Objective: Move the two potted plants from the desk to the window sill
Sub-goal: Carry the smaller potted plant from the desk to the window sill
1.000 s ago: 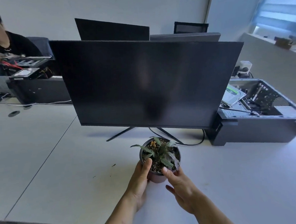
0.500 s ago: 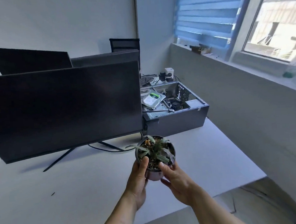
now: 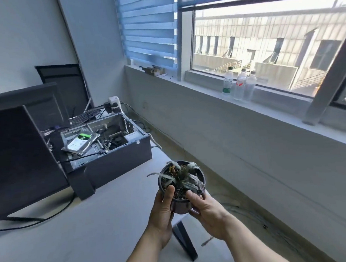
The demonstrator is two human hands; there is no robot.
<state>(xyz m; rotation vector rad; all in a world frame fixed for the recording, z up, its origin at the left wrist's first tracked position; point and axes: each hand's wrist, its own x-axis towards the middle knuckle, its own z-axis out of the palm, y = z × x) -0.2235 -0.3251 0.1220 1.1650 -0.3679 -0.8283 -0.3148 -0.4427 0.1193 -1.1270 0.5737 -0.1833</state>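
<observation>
A small potted plant [image 3: 181,179] with grey-green leaves in a dark round pot is held in the air over the right edge of the white desk [image 3: 72,228]. My left hand [image 3: 162,208] grips the pot's left side, thumb on the rim. My right hand [image 3: 207,209] grips its right side, thumb on the soil edge. The window sill [image 3: 278,112] runs along the wall to the right, above the pot's height. No second potted plant is in view.
An open computer case [image 3: 108,147] with a hard drive lies on the desk behind the pot. A dark monitor [image 3: 17,156] stands at the left. Three plastic bottles [image 3: 239,84] and a small box [image 3: 154,70] sit on the sill. Cables lie on the floor by the wall.
The view has swung right from the monitor toward the window. Both hands have lifted the pot off the desk and carried it rightward to the desk's edge.
</observation>
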